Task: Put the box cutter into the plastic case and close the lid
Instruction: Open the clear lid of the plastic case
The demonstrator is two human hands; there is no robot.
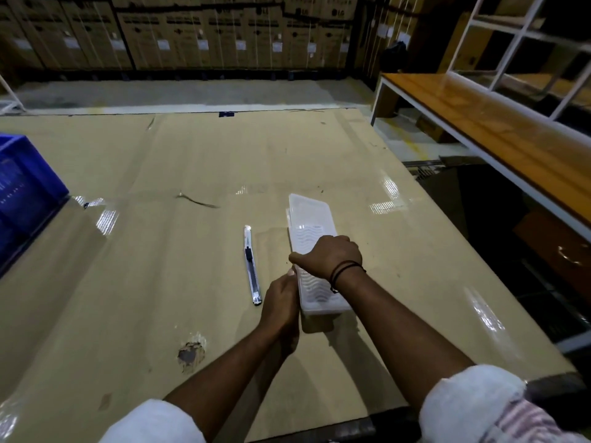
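Observation:
A long translucent white plastic case [311,222] lies on the cardboard-covered table, its wavy-patterned lid on top. My right hand [329,257] lies across the middle of the lid, fingers curled over its left edge. My left hand [281,302] grips the case's near left side. The box cutter [252,266], slim and silver-grey with a black slider, rests flat on the table just left of the case, untouched by either hand. Whether the lid is latched is hidden by my hands.
A blue plastic crate [22,187] stands at the table's left edge. A torn hole [191,353] marks the cardboard near me. A wooden bench [499,129] and white metal rack [524,36] stand to the right; stacked cartons [192,30] line the far wall.

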